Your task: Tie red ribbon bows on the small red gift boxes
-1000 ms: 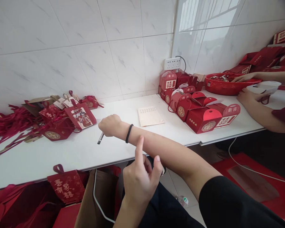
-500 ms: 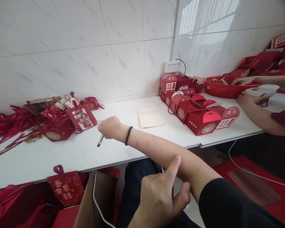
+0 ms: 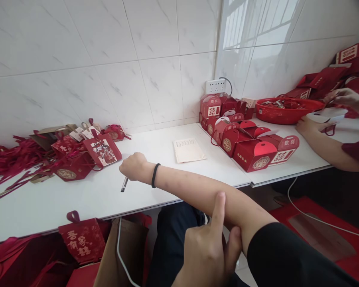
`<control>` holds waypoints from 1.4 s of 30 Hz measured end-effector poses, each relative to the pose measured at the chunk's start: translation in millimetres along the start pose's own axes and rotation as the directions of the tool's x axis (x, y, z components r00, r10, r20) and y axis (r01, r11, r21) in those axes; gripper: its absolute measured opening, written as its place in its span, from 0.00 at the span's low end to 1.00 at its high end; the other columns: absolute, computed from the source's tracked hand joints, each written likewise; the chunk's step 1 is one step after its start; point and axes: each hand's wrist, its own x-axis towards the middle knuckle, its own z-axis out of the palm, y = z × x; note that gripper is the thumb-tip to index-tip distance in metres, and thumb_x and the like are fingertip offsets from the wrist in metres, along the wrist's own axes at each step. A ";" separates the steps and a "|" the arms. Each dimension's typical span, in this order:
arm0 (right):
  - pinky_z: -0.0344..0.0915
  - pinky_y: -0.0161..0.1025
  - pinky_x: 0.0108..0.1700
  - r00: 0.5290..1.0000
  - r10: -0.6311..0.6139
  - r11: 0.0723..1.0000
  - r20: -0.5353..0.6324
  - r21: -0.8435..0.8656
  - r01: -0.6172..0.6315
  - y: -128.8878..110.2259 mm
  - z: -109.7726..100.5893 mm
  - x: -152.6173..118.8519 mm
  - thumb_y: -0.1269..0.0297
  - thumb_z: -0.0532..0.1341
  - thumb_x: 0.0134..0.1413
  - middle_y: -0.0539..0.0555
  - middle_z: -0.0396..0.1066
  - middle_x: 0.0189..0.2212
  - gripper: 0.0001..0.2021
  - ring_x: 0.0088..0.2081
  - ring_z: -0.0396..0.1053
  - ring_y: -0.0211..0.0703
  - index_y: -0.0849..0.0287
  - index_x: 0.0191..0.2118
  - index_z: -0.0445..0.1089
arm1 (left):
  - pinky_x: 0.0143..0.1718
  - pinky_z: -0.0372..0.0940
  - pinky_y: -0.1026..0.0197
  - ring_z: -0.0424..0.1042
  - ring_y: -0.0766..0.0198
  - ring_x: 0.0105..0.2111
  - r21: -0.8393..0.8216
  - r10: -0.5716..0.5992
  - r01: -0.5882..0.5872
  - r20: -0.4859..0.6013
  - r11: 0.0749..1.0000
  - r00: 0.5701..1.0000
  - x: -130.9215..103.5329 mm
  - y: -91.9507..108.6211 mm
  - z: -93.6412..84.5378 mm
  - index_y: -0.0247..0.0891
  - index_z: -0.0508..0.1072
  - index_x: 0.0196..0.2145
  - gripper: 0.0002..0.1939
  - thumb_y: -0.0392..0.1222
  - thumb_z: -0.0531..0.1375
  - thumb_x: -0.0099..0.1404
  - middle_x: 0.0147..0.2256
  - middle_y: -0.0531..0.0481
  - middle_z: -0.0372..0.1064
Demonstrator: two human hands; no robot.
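Note:
My right arm reaches across to the left over the white table (image 3: 164,140). My right hand (image 3: 133,166) is closed round a pen (image 3: 124,184), whose dark end sticks out below the fist. A black band (image 3: 155,175) circles that wrist. My left hand (image 3: 208,249) holds nothing. Its index finger is stretched out with the tip on my right forearm, the thumb stands apart and the other fingers are curled. Beyond the forearm lies a pale notepad (image 3: 189,151) with handwriting near its top. Left of the fist stands a red gift bag with a printed figure (image 3: 103,150).
Open red gift boxes (image 3: 253,155) stand right of the notepad. Behind them is a red basin (image 3: 284,119) of small wrapped items, with a co-worker's hands (image 3: 342,97) near it. Red bags and ribbons (image 3: 14,155) pile at left. A cardboard box (image 3: 122,243) stands below the table edge.
My right fist with the pen has shifted slightly left and down. My left index finger has moved a little along the forearm. The co-worker's hand has lifted out of the basin.

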 end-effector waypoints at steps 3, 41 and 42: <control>0.70 0.46 0.39 1.000 -0.029 1.000 -0.002 -0.004 0.029 -4.9 -3.4 -0.6 0.79 0.56 0.56 0.63 0.71 0.45 0.09 0.47 0.69 0.52 0.66 0.41 0.71 | 0.14 0.53 0.63 0.64 0.69 0.14 -0.025 0.049 -0.050 -0.020 0.998 0.999 -5.2 3.0 2.0 0.23 0.46 0.61 0.26 0.34 0.47 0.68 0.22 0.52 0.70; 0.68 0.42 0.34 0.492 0.681 0.717 -0.542 0.632 -0.295 222.0 175.0 -100.1 0.73 0.46 0.46 0.58 0.71 0.30 0.16 0.34 0.72 0.49 0.58 0.36 0.67 | 0.48 0.62 0.53 0.63 0.50 0.51 0.692 -0.537 0.381 0.011 0.613 0.843 84.9 -281.5 -115.9 0.33 0.66 0.47 0.19 0.31 0.56 0.57 0.51 0.37 0.62; 0.68 0.42 0.32 0.459 0.703 0.697 -0.543 0.653 -0.295 225.7 174.1 -104.4 0.71 0.45 0.47 0.58 0.71 0.31 0.16 0.33 0.72 0.49 0.58 0.37 0.68 | 0.51 0.59 0.49 0.60 0.47 0.54 0.711 -0.557 0.409 -0.030 0.572 0.830 88.3 -295.1 -128.9 0.31 0.65 0.48 0.20 0.30 0.56 0.56 0.54 0.35 0.59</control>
